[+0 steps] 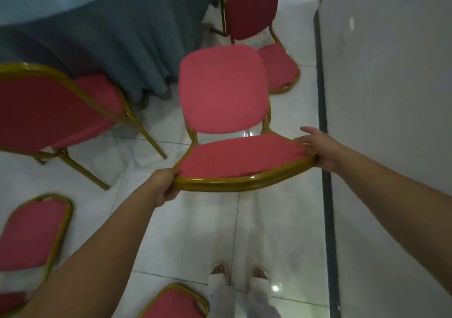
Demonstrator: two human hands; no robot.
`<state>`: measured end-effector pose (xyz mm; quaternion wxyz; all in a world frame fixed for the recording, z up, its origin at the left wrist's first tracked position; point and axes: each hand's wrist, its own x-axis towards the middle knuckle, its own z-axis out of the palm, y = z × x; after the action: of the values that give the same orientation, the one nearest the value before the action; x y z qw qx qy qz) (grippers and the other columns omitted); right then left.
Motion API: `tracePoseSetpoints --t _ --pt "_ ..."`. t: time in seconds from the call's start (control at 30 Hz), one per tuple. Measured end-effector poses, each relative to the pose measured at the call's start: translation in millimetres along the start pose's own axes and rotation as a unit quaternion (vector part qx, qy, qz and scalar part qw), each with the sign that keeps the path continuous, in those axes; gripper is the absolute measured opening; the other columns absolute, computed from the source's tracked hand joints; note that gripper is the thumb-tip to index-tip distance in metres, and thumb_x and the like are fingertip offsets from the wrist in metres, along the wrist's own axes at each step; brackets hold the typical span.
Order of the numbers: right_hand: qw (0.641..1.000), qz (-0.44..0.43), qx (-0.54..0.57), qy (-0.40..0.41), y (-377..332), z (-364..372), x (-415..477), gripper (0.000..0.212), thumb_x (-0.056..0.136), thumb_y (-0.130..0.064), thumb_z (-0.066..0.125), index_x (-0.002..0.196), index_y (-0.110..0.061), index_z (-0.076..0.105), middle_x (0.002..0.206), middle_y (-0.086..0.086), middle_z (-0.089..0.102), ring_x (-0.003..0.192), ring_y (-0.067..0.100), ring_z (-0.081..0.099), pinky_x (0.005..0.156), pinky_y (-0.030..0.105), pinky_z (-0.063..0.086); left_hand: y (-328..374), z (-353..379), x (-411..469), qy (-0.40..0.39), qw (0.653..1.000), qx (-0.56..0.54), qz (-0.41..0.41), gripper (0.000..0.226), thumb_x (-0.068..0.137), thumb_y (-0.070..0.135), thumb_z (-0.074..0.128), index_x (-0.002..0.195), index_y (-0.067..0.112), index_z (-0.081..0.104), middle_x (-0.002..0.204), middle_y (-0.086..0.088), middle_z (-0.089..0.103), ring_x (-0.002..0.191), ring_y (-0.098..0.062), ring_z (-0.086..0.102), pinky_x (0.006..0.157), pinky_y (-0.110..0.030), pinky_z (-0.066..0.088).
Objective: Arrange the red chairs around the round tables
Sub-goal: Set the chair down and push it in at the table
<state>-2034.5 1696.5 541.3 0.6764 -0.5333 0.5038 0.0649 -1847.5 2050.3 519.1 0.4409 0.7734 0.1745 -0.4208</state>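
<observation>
A red chair (223, 92) with a gold frame is in front of me, its padded backrest nearest me and its seat pointing toward the round table (73, 6) with the grey-blue cloth at the upper left. My left hand (166, 186) grips the left end of the backrest's gold top rail. My right hand (315, 150) holds the right end of the same rail, thumb under it and fingers spread over the pad. A second red chair (44, 112) stands at the left by the table. A third (254, 9) stands beyond the held one.
A white wall (391, 97) with a dark floor strip runs along the right, close to the held chair. More red chair backs show at the lower left (31, 232) and bottom centre (171, 303). My feet in white slippers (239, 273) stand on glossy white tiles.
</observation>
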Motion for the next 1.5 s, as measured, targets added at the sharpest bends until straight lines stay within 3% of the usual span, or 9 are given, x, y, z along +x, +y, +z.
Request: tracePoseSetpoints --t 0.17,0.27,0.33,0.5,0.7,0.8,1.07,1.23,1.5 --pt "0.992 -0.121 0.015 -0.012 -88 12 -42 0.055 0.086 -0.007 0.070 0.135 -0.027 0.052 0.100 0.005 0.065 0.092 0.022 0.067 0.083 0.045 0.059 71 -2 -51 0.016 0.999 -0.031 0.040 0.031 0.096 0.040 0.048 0.109 0.013 0.058 0.109 -0.012 0.058 0.099 -0.030 0.062 0.057 -0.035 0.057" --pt "0.985 -0.169 -0.034 -0.024 -115 31 -63 0.050 0.086 -0.013 0.071 0.130 -0.029 0.057 0.112 -0.002 0.063 0.101 0.015 0.060 0.087 0.046 0.057 103 -3 -66 0.014 0.994 0.027 0.104 0.040 0.095 0.042 0.050 0.133 0.029 0.047 0.125 -0.006 0.050 0.109 -0.029 0.053 0.067 -0.037 0.055" --pt "0.984 -0.170 -0.045 -0.031 -130 42 -71 0.048 0.086 -0.017 0.070 0.130 -0.030 0.057 0.112 -0.007 0.061 0.101 0.013 0.057 0.088 0.046 0.055 120 -2 -73 0.009 0.986 0.063 0.154 0.047 0.093 0.035 0.057 0.135 0.044 0.038 0.118 0.000 0.051 0.103 -0.025 0.052 0.075 -0.040 0.052" --pt "0.981 -0.134 -0.137 -0.036 -151 53 -78 0.038 0.090 -0.022 0.068 0.126 -0.030 0.058 0.127 0.001 0.056 0.117 0.024 0.051 0.090 0.043 0.053 146 12 -72 -0.056 0.974 0.171 0.140 0.020 0.091 0.028 0.064 0.110 0.027 0.062 0.121 -0.002 0.058 0.100 -0.019 0.055 0.073 -0.033 0.052" --pt "0.986 -0.075 -0.148 0.018 -140 21 -72 0.039 0.090 -0.028 0.068 0.128 -0.029 0.058 0.128 0.003 0.056 0.117 0.023 0.053 0.087 0.039 0.052 192 66 -66 -0.144 0.927 0.269 0.217 0.038 0.090 0.025 0.063 0.128 0.024 0.059 0.112 0.001 0.054 0.091 -0.013 0.054 0.075 -0.026 0.047" --pt "0.988 -0.072 -0.125 0.055 -135 -8 -61 0.036 0.089 -0.028 0.070 0.123 -0.031 0.059 0.123 0.001 0.057 0.109 0.018 0.055 0.083 0.037 0.053 225 110 -54 -0.202 0.897 0.301 0.254 0.042 0.091 0.024 0.063 0.132 0.022 0.057 0.117 -0.001 0.057 0.087 -0.009 0.056 0.067 -0.018 0.045" --pt "0.972 -0.126 -0.036 0.196 -151 -105 -27 0.015 0.090 -0.014 0.066 0.103 -0.022 0.070 0.103 0.008 0.070 0.092 0.020 0.064 0.084 0.040 0.054 301 242 -25 -0.279 0.851 0.359 0.263 0.056 0.089 0.020 0.064 0.142 0.024 0.047 0.146 -0.012 0.043 0.108 -0.021 0.056 0.080 -0.026 0.047" --pt "0.971 -0.131 -0.062 0.192 -181 -174 49 0.018 0.091 -0.014 0.067 0.108 -0.018 0.068 0.103 0.006 0.069 0.087 0.015 0.063 0.075 0.028 0.049 360 329 20 -0.267 0.855 0.359 0.263 0.059 0.090 0.019 0.063 0.145 0.026 0.043 0.149 -0.012 0.039 0.085 -0.007 0.056 0.063 -0.017 0.046" --pt "0.985 -0.064 -0.132 0.093 -256 -262 177 0.039 0.087 -0.024 0.073 0.124 -0.019 0.060 0.116 0.007 0.061 0.097 0.016 0.061 0.080 0.027 0.046 473 411 87 -0.190 0.885 0.372 0.206 0.057 0.091 0.020 0.063 0.144 0.021 0.043 0.144 -0.015 0.044 0.107 -0.022 0.052 0.084 -0.027 0.041"
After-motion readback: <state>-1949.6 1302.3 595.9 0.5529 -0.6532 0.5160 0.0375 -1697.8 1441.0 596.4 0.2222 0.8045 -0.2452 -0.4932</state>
